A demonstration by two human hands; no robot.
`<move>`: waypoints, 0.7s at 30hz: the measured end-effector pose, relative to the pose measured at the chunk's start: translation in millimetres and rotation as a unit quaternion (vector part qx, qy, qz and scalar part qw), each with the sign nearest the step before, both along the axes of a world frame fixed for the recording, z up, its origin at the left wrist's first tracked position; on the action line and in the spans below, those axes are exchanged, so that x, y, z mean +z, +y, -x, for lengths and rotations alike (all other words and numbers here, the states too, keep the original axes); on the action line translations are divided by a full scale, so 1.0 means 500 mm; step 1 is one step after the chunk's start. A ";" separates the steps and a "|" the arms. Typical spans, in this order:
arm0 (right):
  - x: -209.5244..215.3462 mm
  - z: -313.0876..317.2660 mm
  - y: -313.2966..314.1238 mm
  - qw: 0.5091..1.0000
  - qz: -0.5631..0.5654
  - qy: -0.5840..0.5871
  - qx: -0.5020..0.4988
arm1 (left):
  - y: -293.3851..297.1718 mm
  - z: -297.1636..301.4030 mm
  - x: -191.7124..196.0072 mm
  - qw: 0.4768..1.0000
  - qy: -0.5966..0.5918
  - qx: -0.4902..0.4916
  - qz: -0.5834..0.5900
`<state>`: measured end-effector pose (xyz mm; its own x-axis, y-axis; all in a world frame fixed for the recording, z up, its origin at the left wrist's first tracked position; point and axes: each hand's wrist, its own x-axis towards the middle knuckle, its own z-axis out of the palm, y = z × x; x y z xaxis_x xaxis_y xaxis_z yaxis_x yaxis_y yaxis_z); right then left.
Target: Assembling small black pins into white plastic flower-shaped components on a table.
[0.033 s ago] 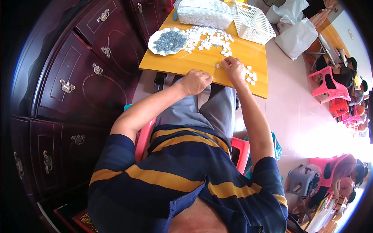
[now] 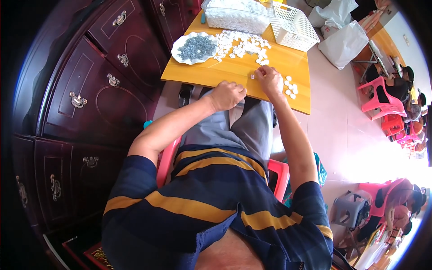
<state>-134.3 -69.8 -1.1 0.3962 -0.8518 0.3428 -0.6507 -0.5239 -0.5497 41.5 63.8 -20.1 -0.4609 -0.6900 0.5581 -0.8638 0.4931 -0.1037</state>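
On the near edge of the yellow wooden table [image 2: 225,72], the left hand [image 2: 228,95] rests curled into a loose fist; whether it holds anything cannot be told. The right hand [image 2: 269,80], fingers bent, pinches at a small white piece [image 2: 252,77]. Farther up the table lie a heap of white pieces [image 2: 240,45] and a plate of grey parts [image 2: 195,47].

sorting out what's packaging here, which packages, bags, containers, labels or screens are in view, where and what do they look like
Clear plastic box: far end of the wooden table, rectangular, full of small white pieces.
White lattice basket: far right corner of the table, rectangular, open-weave walls.
White plastic bag: on the floor right of the table, crumpled and bulging.
White plate: table's left side, scalloped rim, heaped with small grey parts.
No labels, signs or screens can be made out.
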 end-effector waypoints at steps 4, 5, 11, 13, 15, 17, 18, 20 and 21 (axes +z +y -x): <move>0.012 -0.032 0.021 0.999 -0.005 0.037 -0.001 | -0.005 0.011 0.005 1.000 -0.006 -0.019 -0.006; 0.004 -0.032 0.016 0.999 0.004 0.036 0.013 | -0.007 0.016 0.011 1.000 -0.006 -0.020 -0.006; 0.001 -0.035 0.022 0.998 0.005 0.062 -0.012 | 0.022 0.049 0.010 0.993 0.113 -0.015 -0.033; 0.016 -0.039 0.032 0.995 -0.001 0.089 -0.053 | 0.051 0.058 -0.001 0.976 0.212 -0.008 -0.045; 0.018 -0.033 0.027 0.992 -0.032 0.102 -0.059 | 0.078 0.062 0.000 0.966 0.242 0.010 -0.095; 0.010 -0.039 0.022 0.993 -0.026 0.105 -0.055 | 0.089 0.062 -0.007 0.930 0.330 0.020 -0.161; 0.005 -0.040 0.018 0.993 -0.020 0.108 -0.051 | 0.090 0.063 -0.005 0.930 0.330 0.020 -0.159; 0.002 -0.036 0.013 0.993 -0.019 0.107 -0.044 | 0.090 0.065 0.001 0.906 0.386 0.034 -0.168; 0.003 -0.034 0.013 0.993 -0.020 0.107 -0.037 | 0.089 0.063 0.005 0.907 0.386 0.034 -0.167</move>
<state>-117.5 -63.4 0.2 0.3930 -0.8923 0.2223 -0.7908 -0.4513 -0.4135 10.2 108.4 -17.8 0.0268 -0.8921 0.4510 -0.6449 0.3293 0.6897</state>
